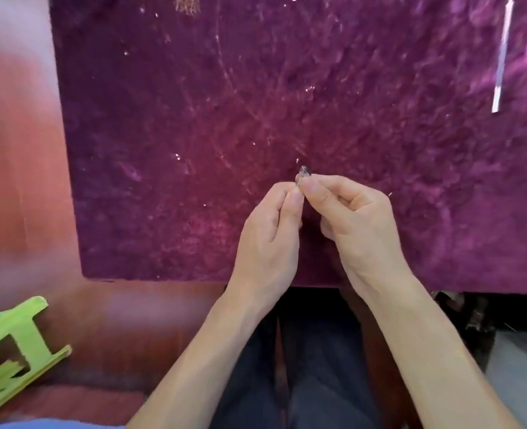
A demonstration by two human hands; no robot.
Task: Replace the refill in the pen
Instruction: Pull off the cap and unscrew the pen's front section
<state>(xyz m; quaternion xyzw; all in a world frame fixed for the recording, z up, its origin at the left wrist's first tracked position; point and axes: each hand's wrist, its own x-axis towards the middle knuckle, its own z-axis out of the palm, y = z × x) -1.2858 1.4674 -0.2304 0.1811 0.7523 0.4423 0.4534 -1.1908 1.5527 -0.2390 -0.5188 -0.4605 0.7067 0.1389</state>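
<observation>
**Both hands pinch a small pen piece above the purple table**

The purple table [256, 88] fills most of your view. Its surface is worn, with many pale scratches and small bright specks. To the left of it you see a reddish floor [18, 150], which is blurred. Below the near edge of the table your dark trousers [311, 366] show between your two forearms.

At the lower left a light green plastic stool [11, 339] lies on its side on the floor, well apart from your hands.

Your left hand [268, 239] and your right hand [358, 221] meet over the near middle part of the table. The fingertips of both hands are pressed together around one small thing. The thumb and forefinger of each hand close on it, and the other fingers are curled in toward the palms.

Near the far right edge of the table a thin white refill [502, 57] lies flat, pointing almost straight away from you. It is well apart from both hands and nothing touches it.

The smallest thing is the pen piece [303, 173] in your pinch. Only a short, clear and greyish tip shows above your fingertips, and the rest is hidden by the fingers. I cannot tell which part of the pen it is, because it is too small and partly covered.
</observation>
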